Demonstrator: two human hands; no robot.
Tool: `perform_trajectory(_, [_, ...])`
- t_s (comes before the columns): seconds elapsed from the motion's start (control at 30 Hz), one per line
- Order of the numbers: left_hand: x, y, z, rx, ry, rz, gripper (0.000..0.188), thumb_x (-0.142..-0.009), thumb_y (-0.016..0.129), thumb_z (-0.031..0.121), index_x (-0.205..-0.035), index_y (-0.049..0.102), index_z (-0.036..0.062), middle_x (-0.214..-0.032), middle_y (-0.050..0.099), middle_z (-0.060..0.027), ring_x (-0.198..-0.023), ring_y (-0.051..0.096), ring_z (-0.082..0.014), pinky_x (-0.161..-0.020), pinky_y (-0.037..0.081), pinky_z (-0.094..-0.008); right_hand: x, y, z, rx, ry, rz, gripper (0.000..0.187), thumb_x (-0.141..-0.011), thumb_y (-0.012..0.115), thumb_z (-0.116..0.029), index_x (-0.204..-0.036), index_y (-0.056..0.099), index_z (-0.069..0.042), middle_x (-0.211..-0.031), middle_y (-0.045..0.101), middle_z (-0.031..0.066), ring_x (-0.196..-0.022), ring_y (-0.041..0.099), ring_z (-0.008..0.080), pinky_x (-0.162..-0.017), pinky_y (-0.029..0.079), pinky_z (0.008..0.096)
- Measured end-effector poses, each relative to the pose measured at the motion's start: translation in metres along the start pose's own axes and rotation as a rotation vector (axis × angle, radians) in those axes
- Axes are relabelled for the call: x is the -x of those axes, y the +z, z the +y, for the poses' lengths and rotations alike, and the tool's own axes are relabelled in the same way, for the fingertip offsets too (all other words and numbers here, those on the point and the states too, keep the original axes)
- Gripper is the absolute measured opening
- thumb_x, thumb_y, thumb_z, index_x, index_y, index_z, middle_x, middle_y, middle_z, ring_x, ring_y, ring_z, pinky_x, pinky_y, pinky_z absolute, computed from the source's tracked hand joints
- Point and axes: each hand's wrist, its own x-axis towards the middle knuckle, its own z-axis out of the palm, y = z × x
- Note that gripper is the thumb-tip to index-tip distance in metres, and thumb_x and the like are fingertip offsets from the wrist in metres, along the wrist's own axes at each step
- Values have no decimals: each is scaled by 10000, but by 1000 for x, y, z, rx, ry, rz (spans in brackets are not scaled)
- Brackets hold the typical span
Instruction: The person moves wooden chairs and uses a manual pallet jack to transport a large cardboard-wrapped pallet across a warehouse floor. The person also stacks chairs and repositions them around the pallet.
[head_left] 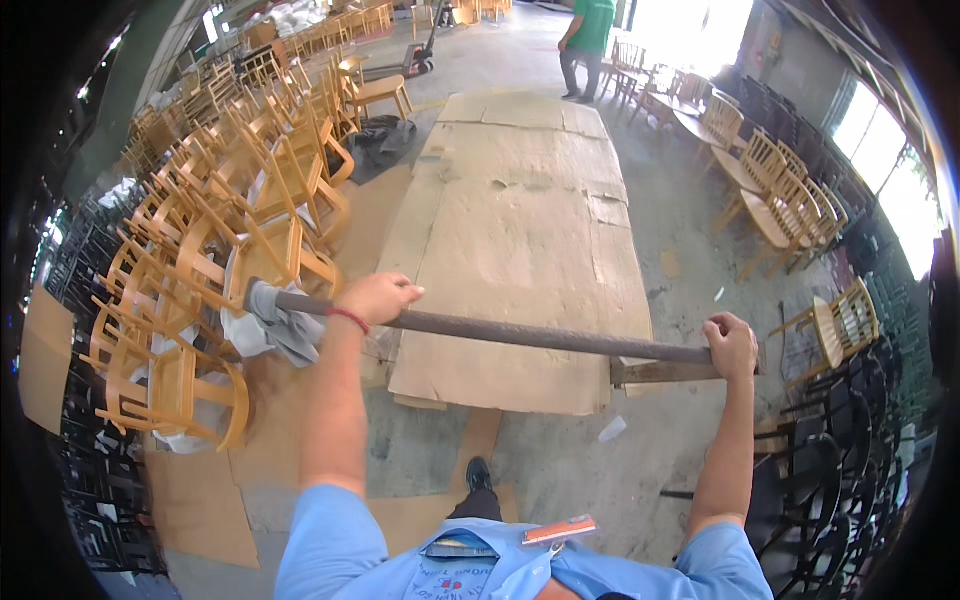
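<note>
At the bottom is a person in a blue shirt [420, 560], with an orange and white tag [560, 530] on the chest. One dark shoe [480, 474] is on the floor [420, 450]. The person's left hand [380, 298], with a red band [348, 319] on the wrist, lies on a long, dark bar [540, 334]. I cannot tell if its fingers wrap all the way around. The right hand [733, 346] is curled tight around the bar near its right end. The bar goes from side to side, over the near part of a long counter [520, 230] with a worn brown top. A gray cloth [285, 330] hangs at the bar's left end. A flat wood strip [665, 374] is just under its right part.

To the left are lots of yellow wood chairs [285, 180] in a pile. More wood chairs [790, 210] stand in a row on the right. Far away, another person in a green top [594, 28] stands past the counter.
</note>
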Motion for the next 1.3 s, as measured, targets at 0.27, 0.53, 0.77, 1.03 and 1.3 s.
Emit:
perform_trajectory(0.27, [-108,-20,39,25,-14,290,414,-879,572,425,-1057,690,70,-1033,694,-142,-966,657,-310,-852,511,-396,-132,40,-17,-67,127,56,412,-863,588,-412,-953,711,-30,-859,691,184,-850,657,356,-785,487,428])
perform_trajectory(0.53, [-222,-31,68,148,-12,496,369,-875,598,415,-973,705,76,-860,709,-129,-802,678,-281,-718,514,-369,-258,78,-26,4,96,12,407,-837,585,-400,-922,712,-22,-905,691,188,-905,649,362,-830,482,441])
perform_trajectory(0.77, [-320,-43,80,80,-38,624,319,-886,588,371,-925,703,76,-827,701,-130,-772,675,-290,-695,515,-384,-358,117,-40,18,127,-100,373,-829,580,-376,-945,711,-47,-944,695,173,-944,647,349,-865,483,426])
perform_trajectory(1.03, [-440,-52,92,147,-52,845,306,-903,568,325,-893,687,44,-715,672,-99,-685,659,-243,-641,493,-352,-473,153,-56,-13,100,-189,351,-825,579,-369,-941,713,-66,-959,696,168,-967,643,338,-885,478,430])
perform_trajectory(1.3, [-562,-76,109,126,-123,869,324,-897,545,356,-898,693,67,-782,679,-136,-744,659,-317,-682,499,-402,-595,191,-74,-24,68,-198,354,-834,575,-378,-955,709,-74,-976,694,157,-980,638,333,-882,476,441])
